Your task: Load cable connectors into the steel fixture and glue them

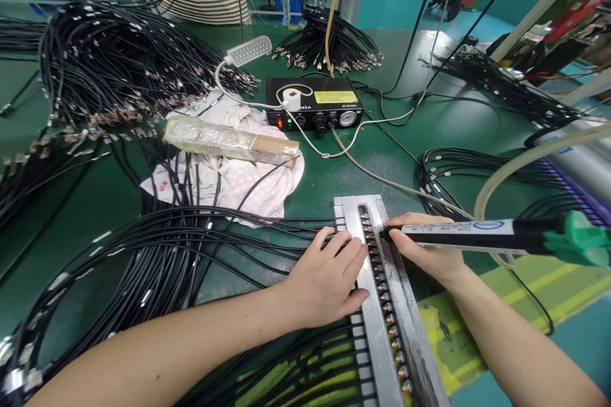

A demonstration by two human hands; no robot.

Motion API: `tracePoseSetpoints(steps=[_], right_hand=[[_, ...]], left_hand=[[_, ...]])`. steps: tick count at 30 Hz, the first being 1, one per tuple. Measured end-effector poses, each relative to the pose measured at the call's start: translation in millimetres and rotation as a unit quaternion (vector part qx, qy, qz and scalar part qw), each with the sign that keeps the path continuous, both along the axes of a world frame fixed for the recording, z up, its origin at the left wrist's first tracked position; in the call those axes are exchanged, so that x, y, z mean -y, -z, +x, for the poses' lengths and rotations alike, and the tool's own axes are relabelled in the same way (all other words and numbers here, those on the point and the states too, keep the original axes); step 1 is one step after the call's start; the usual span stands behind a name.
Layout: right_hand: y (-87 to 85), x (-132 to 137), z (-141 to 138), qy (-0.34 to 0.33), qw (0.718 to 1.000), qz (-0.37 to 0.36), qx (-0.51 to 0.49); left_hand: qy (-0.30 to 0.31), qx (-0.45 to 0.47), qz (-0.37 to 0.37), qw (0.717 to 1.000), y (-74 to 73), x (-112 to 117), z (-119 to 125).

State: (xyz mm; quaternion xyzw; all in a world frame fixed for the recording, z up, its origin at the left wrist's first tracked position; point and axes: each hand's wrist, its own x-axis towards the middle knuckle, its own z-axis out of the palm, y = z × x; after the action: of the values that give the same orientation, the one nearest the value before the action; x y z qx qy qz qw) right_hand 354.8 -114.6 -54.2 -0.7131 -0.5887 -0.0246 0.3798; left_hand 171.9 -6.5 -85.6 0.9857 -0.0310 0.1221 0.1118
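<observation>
A slotted metal fixture (377,305) lies lengthwise in front of me, a row of small metal connector ends (380,280) showing in its slot. Black cables (267,229) enter it from the left side. My left hand (329,273) rests on its left rail, fingers spread and lying over the cables and metal. My right hand (429,248) is closed around the front of a black dispensing syringe (458,234) with a white label and a green rear end. The syringe's tip points left and is at the slot; whether it touches a connector I cannot tell.
A black dispenser box (312,105) with a gauge stands behind the fixture, with a small lamp (249,51) beside it. A plastic-wrapped bar (229,143) lies on a cloth (258,187). Cable bundles (124,63) fill the left; a coiled bundle (443,172) and hose (534,152) are right.
</observation>
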Motion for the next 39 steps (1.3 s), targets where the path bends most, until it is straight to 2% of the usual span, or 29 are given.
tracePoseSetpoints(steps=[7,12,16,25,39], right_hand=[[-4.7,2,1,0.014,0.999,0.016,-0.047],[-17.9,22,7,0.065,0.988,0.056,-0.128],[-24.4,37,5,0.058,0.984,0.075,-0.152],[-2.2,24,-9,0.023,0.998,0.025,-0.055],[2.9,15,-9,0.018,0.999,-0.01,-0.025]], left_hand=[[-0.002,0.01,0.004,1.0,0.7,-1,0],[-0.003,0.019,0.004,1.0,1.7,1,1],[-0.003,0.014,0.008,1.0,-0.9,1,1],[0.001,0.026,0.023,0.999,-1.8,1,1],[0.006,0.038,0.023,0.999,-0.2,0,1]])
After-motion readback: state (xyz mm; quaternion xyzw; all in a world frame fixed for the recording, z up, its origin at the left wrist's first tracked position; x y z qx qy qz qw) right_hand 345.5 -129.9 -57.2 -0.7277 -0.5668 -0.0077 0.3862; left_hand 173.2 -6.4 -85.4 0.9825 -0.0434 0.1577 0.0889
